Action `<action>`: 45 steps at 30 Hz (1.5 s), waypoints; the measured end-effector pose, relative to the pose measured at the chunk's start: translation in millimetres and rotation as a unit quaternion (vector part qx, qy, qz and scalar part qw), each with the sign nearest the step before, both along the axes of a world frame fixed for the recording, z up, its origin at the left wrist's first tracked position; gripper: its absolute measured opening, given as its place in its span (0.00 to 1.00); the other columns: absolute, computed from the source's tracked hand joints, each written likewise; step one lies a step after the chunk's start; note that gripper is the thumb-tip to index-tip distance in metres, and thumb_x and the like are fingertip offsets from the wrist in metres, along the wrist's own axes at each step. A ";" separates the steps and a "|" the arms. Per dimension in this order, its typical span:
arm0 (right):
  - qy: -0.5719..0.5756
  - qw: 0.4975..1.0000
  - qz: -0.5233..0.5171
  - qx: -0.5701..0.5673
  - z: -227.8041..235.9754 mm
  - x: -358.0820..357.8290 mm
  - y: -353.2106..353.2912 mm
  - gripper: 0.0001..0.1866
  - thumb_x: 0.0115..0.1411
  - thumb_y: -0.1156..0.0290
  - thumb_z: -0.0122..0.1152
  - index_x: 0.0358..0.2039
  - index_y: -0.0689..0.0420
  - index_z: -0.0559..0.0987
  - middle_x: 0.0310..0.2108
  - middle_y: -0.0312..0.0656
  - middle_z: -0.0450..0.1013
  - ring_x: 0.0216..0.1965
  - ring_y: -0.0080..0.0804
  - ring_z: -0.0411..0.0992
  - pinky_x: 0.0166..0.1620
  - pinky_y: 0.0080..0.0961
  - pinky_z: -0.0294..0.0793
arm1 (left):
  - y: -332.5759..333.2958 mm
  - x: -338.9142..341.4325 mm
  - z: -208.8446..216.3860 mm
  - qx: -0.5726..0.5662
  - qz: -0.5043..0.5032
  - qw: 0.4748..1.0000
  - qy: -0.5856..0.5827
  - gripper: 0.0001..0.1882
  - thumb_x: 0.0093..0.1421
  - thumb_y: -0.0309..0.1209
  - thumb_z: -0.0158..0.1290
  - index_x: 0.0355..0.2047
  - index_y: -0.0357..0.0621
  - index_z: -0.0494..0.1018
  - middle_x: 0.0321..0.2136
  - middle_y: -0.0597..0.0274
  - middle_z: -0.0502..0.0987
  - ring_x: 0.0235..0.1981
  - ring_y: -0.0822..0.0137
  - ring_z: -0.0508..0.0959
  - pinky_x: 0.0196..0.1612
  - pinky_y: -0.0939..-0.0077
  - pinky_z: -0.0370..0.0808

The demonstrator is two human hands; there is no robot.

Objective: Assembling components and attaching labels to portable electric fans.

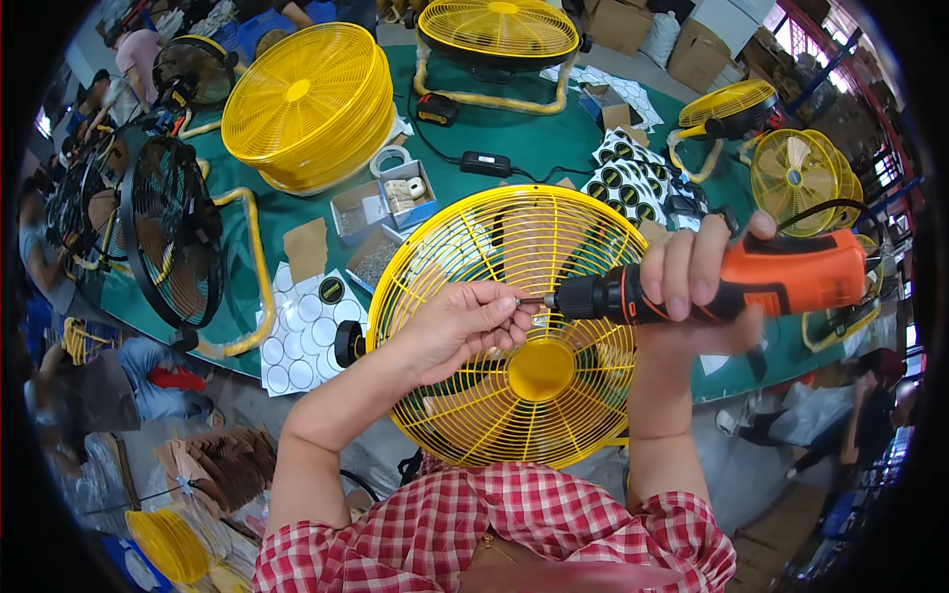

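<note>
Yellow fan [541,370] is what the work centres on: from where I stand, it lies face up right in front of the person in the checked shirt [514,524], on the near side of the green worktop [563,148], its hub badge facing the ceiling. Over its wire guard, the right hand [682,269] wraps firmly around an orange and black power driver [781,277], held level with its nose toward the left. The left hand [465,328] meets it there, its grip pinching thumb against fingers at the end of the driver bit [535,300]. Whether a screw sits between those fingertips I cannot tell; it is too small and half hidden.

I judge the step in hand to be loading or steadying a fastener on the bit, with driving it into the guard not yet begun, since the bit runs across the fan rather than down into it. The next move calls for tipping the driver nose toward a fixing point at the rim, the left fingers guiding until the thread bites. Open boxes of small parts [362,211] stand just beyond the fan, within easy reach.
</note>
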State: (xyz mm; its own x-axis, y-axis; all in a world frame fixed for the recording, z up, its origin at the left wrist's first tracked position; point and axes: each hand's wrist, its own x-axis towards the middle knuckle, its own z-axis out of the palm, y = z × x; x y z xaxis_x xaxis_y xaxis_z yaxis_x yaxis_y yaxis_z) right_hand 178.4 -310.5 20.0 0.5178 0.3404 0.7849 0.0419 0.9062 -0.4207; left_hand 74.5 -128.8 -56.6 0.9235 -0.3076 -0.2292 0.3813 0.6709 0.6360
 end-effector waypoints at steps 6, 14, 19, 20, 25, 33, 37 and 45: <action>-0.053 0.992 -0.109 0.020 -3.7 21.7 4.7 0.31 0.53 0.61 0.57 0.55 0.52 0.55 0.26 0.41 0.64 0.23 0.30 0.66 0.31 0.30 0.67 | 11.4 62.1 6.3 0.283 0.124 0.938 -0.155 0.08 0.55 0.27 0.53 0.35 0.38 0.72 0.24 0.71 0.67 0.23 0.80 0.64 0.28 0.87 0.63; -0.088 0.970 -0.223 -0.046 -27.5 59.3 34.0 0.27 0.52 0.69 0.58 0.50 0.55 0.58 0.27 0.42 0.66 0.25 0.31 0.66 0.32 0.31 0.67 | 42.8 143.4 2.8 0.577 0.066 0.744 -0.332 0.10 0.50 0.26 0.55 0.35 0.49 0.78 0.20 0.66 0.66 0.24 0.74 0.66 0.29 0.80 0.64; -0.096 0.965 -0.230 -0.077 -40.1 70.6 40.4 0.27 0.52 0.68 0.58 0.50 0.56 0.58 0.27 0.42 0.65 0.26 0.31 0.66 0.33 0.31 0.67 | 48.2 149.6 -9.0 0.588 0.050 0.746 -0.309 0.11 0.50 0.29 0.54 0.35 0.54 0.79 0.20 0.61 0.70 0.24 0.66 0.71 0.31 0.76 0.68; -0.097 0.964 -0.234 -0.081 -41.7 71.5 41.0 0.27 0.52 0.68 0.58 0.50 0.55 0.58 0.26 0.42 0.65 0.25 0.31 0.66 0.32 0.31 0.67 | 48.8 150.0 -9.9 0.589 0.043 0.748 -0.302 0.11 0.50 0.30 0.55 0.35 0.53 0.79 0.22 0.60 0.72 0.25 0.66 0.72 0.32 0.76 0.68; -0.099 0.961 -0.239 -0.097 -46.4 72.8 44.3 0.27 0.52 0.67 0.58 0.49 0.55 0.58 0.26 0.42 0.65 0.25 0.31 0.66 0.32 0.31 0.67 | 51.5 152.6 -9.3 0.578 0.024 0.759 -0.299 0.12 0.50 0.33 0.55 0.36 0.47 0.77 0.25 0.57 0.73 0.30 0.63 0.74 0.35 0.75 0.70; -0.118 0.958 -0.235 -0.114 -45.5 73.0 44.0 0.27 0.51 0.66 0.59 0.49 0.54 0.58 0.26 0.41 0.64 0.25 0.31 0.65 0.31 0.30 0.66 | 60.1 161.5 -11.7 0.744 -0.114 0.545 -0.369 0.48 0.35 0.68 0.53 0.46 0.39 0.70 0.36 0.47 0.75 0.34 0.56 0.76 0.38 0.66 0.71; -0.138 0.956 -0.231 -0.118 -45.9 72.6 46.0 0.28 0.51 0.66 0.59 0.49 0.54 0.57 0.26 0.41 0.64 0.25 0.31 0.65 0.31 0.30 0.66 | 60.0 173.8 -11.3 0.696 -0.267 0.606 -0.277 0.44 0.38 0.63 0.55 0.51 0.48 0.67 0.25 0.52 0.70 0.32 0.56 0.72 0.35 0.65 0.68; -0.186 0.944 -0.244 -0.124 -43.6 78.6 57.2 0.27 0.50 0.76 0.58 0.48 0.58 0.57 0.22 0.39 0.66 0.21 0.26 0.67 0.29 0.22 0.71 | 57.8 169.3 -8.5 0.703 -0.135 0.606 -0.347 0.34 0.36 0.61 0.56 0.24 0.38 0.78 0.16 0.52 0.75 0.20 0.59 0.75 0.27 0.69 0.70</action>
State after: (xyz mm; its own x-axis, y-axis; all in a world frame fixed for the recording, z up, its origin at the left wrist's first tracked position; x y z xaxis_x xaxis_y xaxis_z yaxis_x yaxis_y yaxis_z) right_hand 257.0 -253.3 -23.6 0.3650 0.3299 0.8706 0.6150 0.6167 -0.4915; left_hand 243.8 -71.0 -65.1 0.9072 -0.4198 -0.0256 -0.3296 -0.7475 0.5767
